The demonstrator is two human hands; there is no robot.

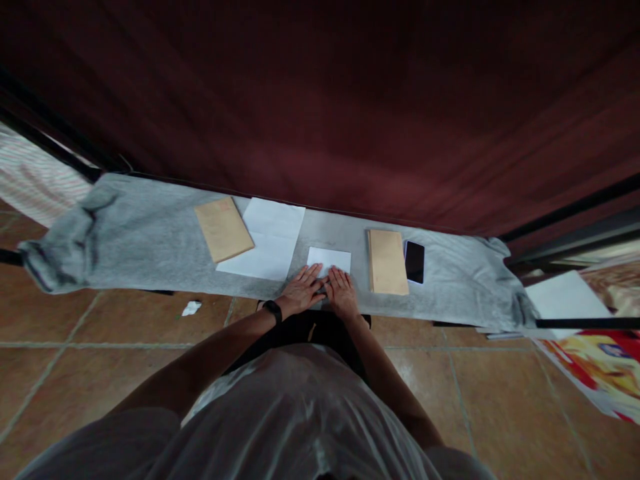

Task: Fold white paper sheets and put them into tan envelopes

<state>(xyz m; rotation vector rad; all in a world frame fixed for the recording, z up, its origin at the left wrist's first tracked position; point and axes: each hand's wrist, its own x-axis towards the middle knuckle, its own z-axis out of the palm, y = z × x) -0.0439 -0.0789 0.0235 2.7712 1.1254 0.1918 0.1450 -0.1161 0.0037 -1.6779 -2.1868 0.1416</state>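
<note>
A small white sheet of paper lies on the grey cloth-covered surface in front of my body. My left hand, with a dark band on the wrist, rests flat at the paper's lower left, fingers spread. On the lower right part of the same paper lies my right hand, its fingers stretched out. The thumbs are close together at the lower edge. Larger white sheets lie to the left, partly under a brown envelope. A stack of brown envelopes is on the right, beside a dark phone.
A dark red curtain hangs right behind the surface. Black bars stand at both sides. A crumpled white scrap lies on the tiled floor. A red and yellow printed item is at the far right.
</note>
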